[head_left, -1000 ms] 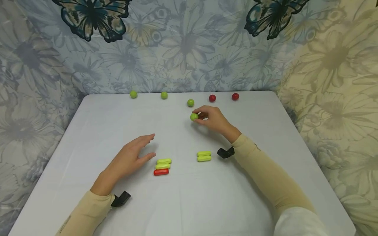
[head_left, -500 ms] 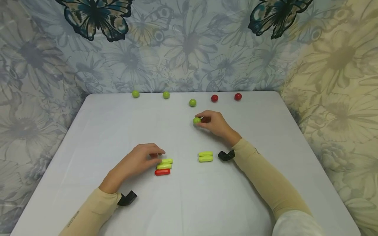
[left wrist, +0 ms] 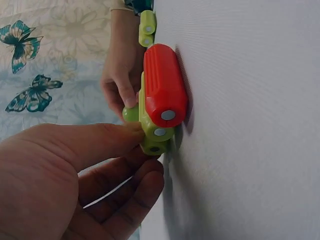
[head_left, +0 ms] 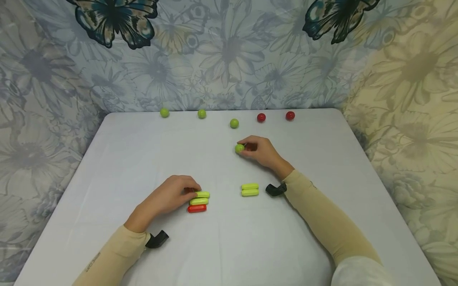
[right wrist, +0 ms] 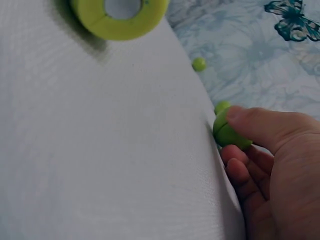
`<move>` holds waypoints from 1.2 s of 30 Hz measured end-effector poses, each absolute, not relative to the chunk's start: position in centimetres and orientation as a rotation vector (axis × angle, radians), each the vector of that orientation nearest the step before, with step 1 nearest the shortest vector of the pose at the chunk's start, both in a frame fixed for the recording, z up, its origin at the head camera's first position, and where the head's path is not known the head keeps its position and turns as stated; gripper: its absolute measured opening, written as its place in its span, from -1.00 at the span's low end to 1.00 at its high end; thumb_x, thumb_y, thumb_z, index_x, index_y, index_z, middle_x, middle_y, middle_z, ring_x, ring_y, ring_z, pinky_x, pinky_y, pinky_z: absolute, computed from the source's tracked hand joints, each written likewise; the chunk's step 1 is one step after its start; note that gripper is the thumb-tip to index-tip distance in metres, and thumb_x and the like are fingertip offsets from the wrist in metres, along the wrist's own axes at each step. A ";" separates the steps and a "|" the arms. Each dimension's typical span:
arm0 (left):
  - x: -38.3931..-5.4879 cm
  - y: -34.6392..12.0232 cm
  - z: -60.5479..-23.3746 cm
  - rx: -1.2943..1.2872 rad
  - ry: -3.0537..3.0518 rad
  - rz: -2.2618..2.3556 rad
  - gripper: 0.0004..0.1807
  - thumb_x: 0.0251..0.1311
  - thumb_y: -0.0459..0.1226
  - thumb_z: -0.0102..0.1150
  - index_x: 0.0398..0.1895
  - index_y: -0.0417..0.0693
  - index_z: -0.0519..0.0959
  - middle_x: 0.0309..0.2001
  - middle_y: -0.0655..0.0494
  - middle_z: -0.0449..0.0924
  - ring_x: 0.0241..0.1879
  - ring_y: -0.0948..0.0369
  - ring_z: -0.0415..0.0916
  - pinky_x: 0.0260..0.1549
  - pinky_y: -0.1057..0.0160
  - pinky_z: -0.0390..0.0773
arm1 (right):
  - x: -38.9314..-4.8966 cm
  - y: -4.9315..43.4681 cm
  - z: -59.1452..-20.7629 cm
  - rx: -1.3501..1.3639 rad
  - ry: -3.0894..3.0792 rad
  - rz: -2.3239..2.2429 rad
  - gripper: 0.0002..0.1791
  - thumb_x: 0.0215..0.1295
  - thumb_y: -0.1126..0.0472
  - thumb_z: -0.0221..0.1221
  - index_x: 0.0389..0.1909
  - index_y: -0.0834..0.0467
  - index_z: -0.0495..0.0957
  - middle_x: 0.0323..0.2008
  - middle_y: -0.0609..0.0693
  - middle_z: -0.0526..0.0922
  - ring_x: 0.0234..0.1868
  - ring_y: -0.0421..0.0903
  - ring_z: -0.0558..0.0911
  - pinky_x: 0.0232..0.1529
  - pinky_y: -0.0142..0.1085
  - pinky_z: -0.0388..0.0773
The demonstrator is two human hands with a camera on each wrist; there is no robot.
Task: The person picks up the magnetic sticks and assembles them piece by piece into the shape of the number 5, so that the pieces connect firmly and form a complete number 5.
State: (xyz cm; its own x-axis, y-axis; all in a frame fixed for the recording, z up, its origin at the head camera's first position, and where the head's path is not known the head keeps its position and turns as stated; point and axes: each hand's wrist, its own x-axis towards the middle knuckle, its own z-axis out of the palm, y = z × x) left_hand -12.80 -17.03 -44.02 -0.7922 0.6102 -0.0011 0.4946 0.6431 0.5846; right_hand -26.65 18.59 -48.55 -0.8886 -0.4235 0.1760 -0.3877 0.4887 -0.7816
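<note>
My left sleeve (head_left: 111,254), beige, bears a line of dark lettering (head_left: 94,261) too small to read; my right sleeve (head_left: 329,222) shows a small dark mark (head_left: 312,185), equally illegible. A black wrist device projects from each cuff. The tabletop (head_left: 218,246) is white, finely textured in the wrist views, with rounded far corners and faint creases. Behind it and at both sides hangs a floral backdrop (head_left: 229,75), bluish grey at centre and yellowish at right, with two dark teal butterflies (head_left: 114,24) at the upper edge.

My left hand (head_left: 171,194) pinches the far yellow-green bar (head_left: 204,194) of a group at left of centre; the middle yellow-green bar (head_left: 199,201) and the red bar (head_left: 197,208) lie alongside, nearer me. My right hand (head_left: 262,151) grips a green ball (head_left: 239,148) between thumb and fingers, low over the tabletop; whether it touches, I cannot tell. Two paired yellow-green bars (head_left: 250,192) lie between my forearms. Along the far edge sit three loose green balls (head_left: 234,123) and, to their right, two red balls (head_left: 261,117).
</note>
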 end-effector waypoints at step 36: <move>-24.5 -13.2 -43.7 0.801 2.649 1.160 -0.74 0.37 -0.31 0.52 0.09 -0.07 0.81 -0.05 0.14 0.74 -0.10 0.15 0.64 0.04 0.07 0.64 | -26.2 18.7 -48.5 -0.683 2.660 -1.433 -0.62 0.29 0.24 0.58 0.11 0.13 0.80 -0.13 -0.05 0.76 -0.16 -0.07 0.66 -0.08 -0.23 0.61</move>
State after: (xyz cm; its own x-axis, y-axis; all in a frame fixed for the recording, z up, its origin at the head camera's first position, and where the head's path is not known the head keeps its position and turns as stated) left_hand -24.53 -13.23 -43.67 -0.8482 0.5233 0.0815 0.4148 0.5608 0.7166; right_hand -26.16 18.70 -48.46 -0.9019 -0.3989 0.1657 -0.3579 0.4751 -0.8039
